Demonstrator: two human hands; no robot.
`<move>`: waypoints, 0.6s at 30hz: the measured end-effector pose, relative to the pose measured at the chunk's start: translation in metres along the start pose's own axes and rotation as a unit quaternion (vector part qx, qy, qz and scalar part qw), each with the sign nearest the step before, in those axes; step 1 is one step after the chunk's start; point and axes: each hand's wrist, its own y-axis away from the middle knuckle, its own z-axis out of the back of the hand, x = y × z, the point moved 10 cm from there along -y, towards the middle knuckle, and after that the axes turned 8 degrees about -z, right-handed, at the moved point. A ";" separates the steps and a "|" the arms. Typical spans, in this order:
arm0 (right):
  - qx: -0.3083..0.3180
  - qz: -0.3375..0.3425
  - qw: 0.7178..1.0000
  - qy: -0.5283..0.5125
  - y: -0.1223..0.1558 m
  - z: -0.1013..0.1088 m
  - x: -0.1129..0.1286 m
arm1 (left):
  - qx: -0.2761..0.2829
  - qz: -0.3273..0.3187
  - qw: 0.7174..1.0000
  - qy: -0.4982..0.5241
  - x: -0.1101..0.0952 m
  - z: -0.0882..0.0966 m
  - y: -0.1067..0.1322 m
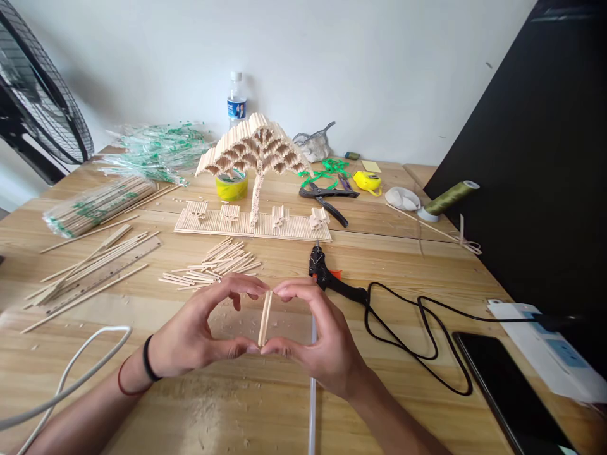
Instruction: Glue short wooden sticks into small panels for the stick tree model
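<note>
Both hands meet over the wooden table (237, 404), in front of the stick model (253, 158), a tree-like canopy on a thin trunk standing on a flat slatted base. Between them they hold a pair of short sticks (265, 318) pressed side by side and nearly upright. The left hand (190, 338), with a black and a red band at the wrist, and the right hand (322, 341) each pinch the pair, forefingers on the upper end and thumbs on the lower, so the fingers are drawn close around it. A loose pile of cut sticks (213, 265) lies between the hands and the model's base. A black glue gun (327, 278) lies just in front of the model's right end, its cord looping off to the right. A clear ruler (104, 272) and long sticks lie to the model's front left, and wrapped stick bundles (95, 205) lie to its left. Behind the model stand a yellow tape roll (231, 186) and a water bottle (236, 101). Black pliers (327, 199) lie just to its right, with a green thread spool (448, 197) farther right.
</note>
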 end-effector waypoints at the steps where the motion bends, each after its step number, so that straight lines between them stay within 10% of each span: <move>1: 0.001 0.000 1.000 0.004 0.000 0.000 0.000 | -0.001 -0.001 1.000 0.000 0.000 0.000 0.000; 18: -0.010 0.016 1.000 0.005 0.000 -0.001 0.003 | -0.005 -0.014 1.000 -0.017 -0.002 -0.001 0.001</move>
